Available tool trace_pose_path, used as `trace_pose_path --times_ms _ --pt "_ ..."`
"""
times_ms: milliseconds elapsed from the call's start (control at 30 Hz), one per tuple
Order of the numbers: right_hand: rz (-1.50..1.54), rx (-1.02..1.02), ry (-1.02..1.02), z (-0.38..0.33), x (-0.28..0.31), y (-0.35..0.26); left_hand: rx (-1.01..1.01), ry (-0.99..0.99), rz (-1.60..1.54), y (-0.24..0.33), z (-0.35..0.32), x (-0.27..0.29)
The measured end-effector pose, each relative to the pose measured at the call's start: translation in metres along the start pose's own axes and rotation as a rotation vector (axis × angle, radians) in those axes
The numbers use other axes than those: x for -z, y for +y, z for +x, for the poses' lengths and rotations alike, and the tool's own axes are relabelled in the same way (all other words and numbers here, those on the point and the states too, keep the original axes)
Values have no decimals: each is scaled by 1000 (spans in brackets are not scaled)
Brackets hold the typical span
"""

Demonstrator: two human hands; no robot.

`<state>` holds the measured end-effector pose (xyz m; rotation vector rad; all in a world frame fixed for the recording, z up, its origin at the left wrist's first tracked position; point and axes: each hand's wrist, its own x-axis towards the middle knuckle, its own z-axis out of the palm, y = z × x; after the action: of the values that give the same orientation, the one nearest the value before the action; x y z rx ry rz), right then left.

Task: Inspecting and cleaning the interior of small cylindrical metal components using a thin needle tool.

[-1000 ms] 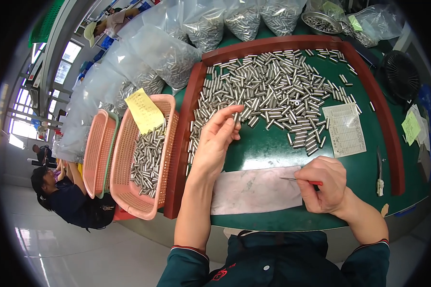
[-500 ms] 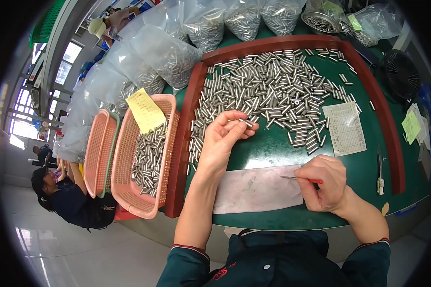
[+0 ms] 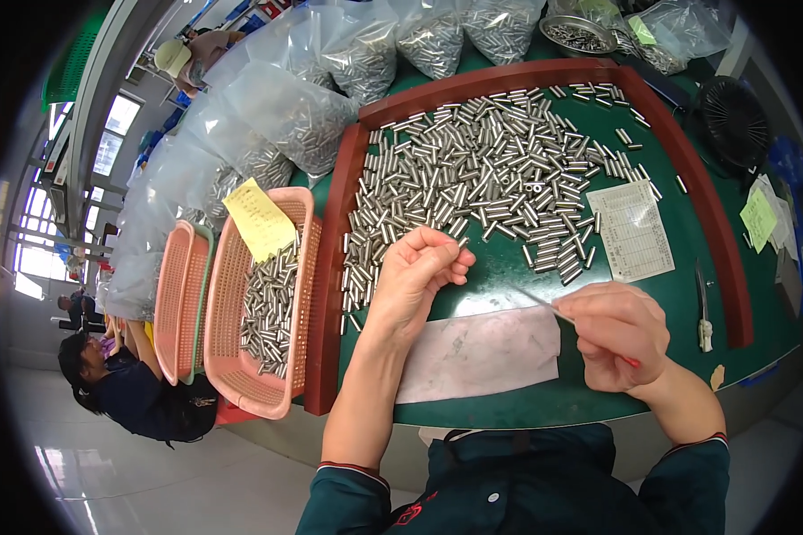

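My left hand [image 3: 422,272] is closed over the table, pinching a small metal pin [image 3: 463,242] between thumb and fingers; only the pin's end shows. In my right hand [image 3: 623,330] is a thin red-handled pick [image 3: 537,299], its shaft pointing left toward the pinched pin without touching it. A heap of shiny cylindrical metal pins [image 3: 482,169] spreads over the green tabletop [image 3: 495,263] beyond my hands. Between my forearms lies a stained whitish cloth [image 3: 477,355].
A dark red wooden frame [image 3: 332,294] borders the pins. To the left, a pink basket [image 3: 219,348] holds pins and a yellow note [image 3: 259,218]. Plastic bags of pins [image 3: 308,129] stand behind. At right are a printed sheet [image 3: 632,232], tweezers-like tool [image 3: 703,308] and black fan [image 3: 732,122].
My left hand has turned and lowered slightly, still pinching the pin. My right hand has shifted a little right, and the pick now points up-left with more of its shaft showing.
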<state>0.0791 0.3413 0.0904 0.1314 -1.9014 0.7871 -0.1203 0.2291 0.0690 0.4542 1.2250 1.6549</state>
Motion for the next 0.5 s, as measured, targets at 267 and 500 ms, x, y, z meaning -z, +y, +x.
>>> trace_pose_path --times_ms 267,500 --pt "-58 58 -92 -3 -3 6 22 -17 90 -6 0 -8" --pt "-65 83 -75 -3 -7 7 14 -22 132 -7 -2 -10"
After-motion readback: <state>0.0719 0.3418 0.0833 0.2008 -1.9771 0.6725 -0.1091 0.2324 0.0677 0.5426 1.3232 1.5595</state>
